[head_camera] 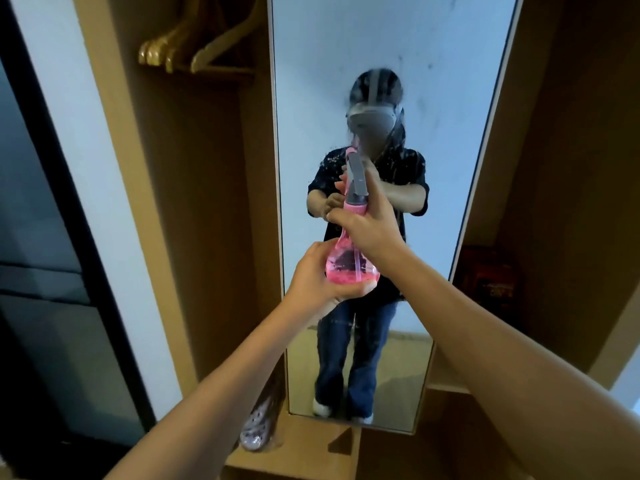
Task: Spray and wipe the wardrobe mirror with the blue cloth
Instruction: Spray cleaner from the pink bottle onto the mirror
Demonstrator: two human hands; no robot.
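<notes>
A tall wardrobe mirror (311, 81) stands straight ahead, with spray droplets speckling its middle and upper part. In front of it I hold a pink spray bottle (349, 265) with a grey trigger head, its nozzle pointing at the glass. My right hand (367, 223) grips the bottle's neck, fingers on the trigger. My left hand (318, 278) cups and holds the bottle's round base from below. The bottle holds a little pink liquid at the bottom. No blue cloth shows in view.
The mirror sits inside an open wooden wardrobe (194, 202). Wooden hangers (197, 46) hang at the upper left. A pale perforated shoe (259, 427) lies on the wardrobe floor at the left. A dark object (488, 275) stands in the right compartment.
</notes>
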